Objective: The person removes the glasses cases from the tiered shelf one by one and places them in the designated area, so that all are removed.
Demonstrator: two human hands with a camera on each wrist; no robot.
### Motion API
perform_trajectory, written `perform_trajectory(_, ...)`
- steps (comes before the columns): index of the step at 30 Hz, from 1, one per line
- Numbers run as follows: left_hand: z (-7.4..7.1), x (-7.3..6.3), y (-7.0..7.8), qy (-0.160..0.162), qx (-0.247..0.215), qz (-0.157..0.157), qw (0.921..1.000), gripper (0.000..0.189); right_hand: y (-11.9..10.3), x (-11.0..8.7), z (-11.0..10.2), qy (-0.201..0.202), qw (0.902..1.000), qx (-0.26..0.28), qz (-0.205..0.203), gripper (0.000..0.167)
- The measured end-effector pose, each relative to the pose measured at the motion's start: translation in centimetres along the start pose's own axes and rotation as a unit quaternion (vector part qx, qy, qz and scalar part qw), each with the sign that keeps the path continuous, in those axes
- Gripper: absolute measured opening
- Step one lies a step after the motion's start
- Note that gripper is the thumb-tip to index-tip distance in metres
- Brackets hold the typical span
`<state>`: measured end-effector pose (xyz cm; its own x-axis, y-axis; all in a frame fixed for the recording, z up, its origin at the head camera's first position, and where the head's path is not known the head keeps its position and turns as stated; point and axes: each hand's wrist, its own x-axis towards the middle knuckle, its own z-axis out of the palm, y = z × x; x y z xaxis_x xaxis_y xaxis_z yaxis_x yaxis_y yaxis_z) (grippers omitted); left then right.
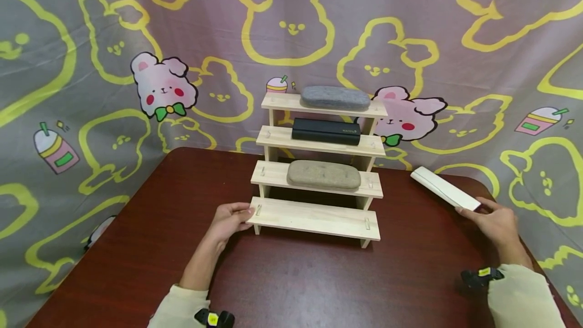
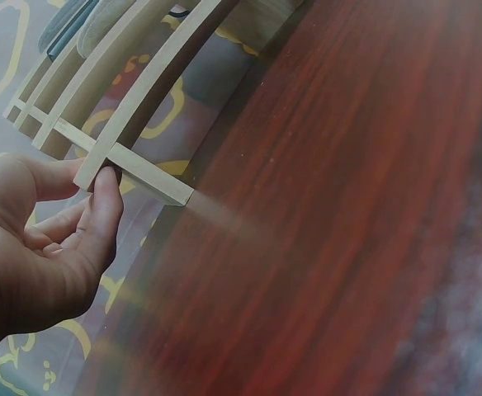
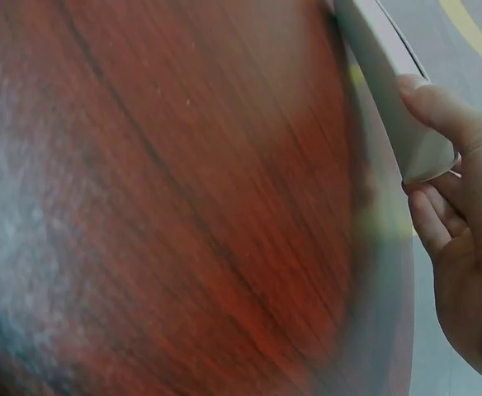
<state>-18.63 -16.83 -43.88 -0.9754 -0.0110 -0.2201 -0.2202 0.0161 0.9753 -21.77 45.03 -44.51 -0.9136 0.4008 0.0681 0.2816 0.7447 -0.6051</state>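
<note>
A four-tier wooden display rack (image 1: 314, 219) stands on the table, stepped like stairs. My left hand (image 1: 230, 220) pinches the left end of its lowest shelf; in the left wrist view the thumb and fingers (image 2: 103, 206) lie on either side of the board. My right hand (image 1: 498, 221) holds a long white case, like a glasses case, (image 1: 444, 187) by its near end, right of the rack. A grey glasses case (image 1: 335, 97) lies on the top tier, a black one (image 1: 325, 131) on the second, and a beige one (image 1: 323, 174) on the third. Bare wood shows on the lowest tier.
The dark reddish-brown table (image 1: 309, 282) extends around the rack. Behind it and at both sides hangs a grey curtain (image 1: 209, 29) with yellow rabbit outlines. Black bands (image 1: 214, 318) are strapped at both wrists.
</note>
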Motion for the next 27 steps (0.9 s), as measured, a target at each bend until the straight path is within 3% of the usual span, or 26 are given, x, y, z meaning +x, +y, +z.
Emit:
perform_trajectory(12,0.0,-0.1,0.1,0.001,0.005,-0.003,1.0,0.043,0.9,0.1,0.6,-0.014,0.9991,-0.027,-0.031,0.083)
perform_trajectory(20,-0.1,0.1,0.0,0.004,0.006,-0.004,1.0,0.04,1.2,0.4,1.0,-0.011,0.9949,-0.052,-0.086,0.074)
perform_trajectory(27,0.0,0.1,0.0,0.002,-0.001,-0.001,1.0,0.042,1.3,0.4,1.2,0.002,0.9913,-0.071,-0.11,0.063)
